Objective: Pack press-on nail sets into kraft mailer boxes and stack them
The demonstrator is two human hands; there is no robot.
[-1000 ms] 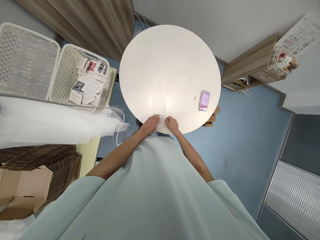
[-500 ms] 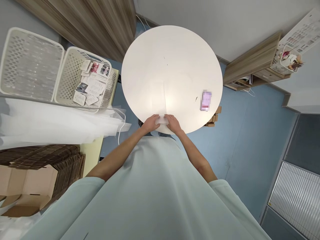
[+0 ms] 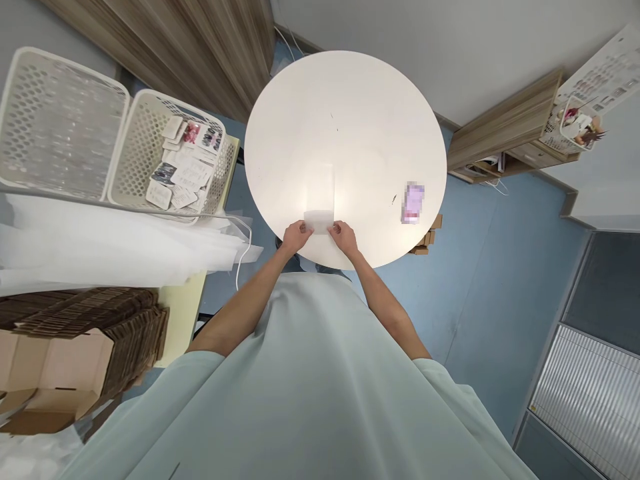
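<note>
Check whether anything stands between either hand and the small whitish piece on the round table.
Nothing visible does: the left hand and right hand hold the whitish piece at its sides. The blurred purple item lies off to the right.

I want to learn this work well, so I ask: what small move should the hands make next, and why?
Probably turn the white bundle over, away from the body: the left grip and right grip are at its near corners, and a thin flat sheet seems to extend beyond it on the round table.
</note>
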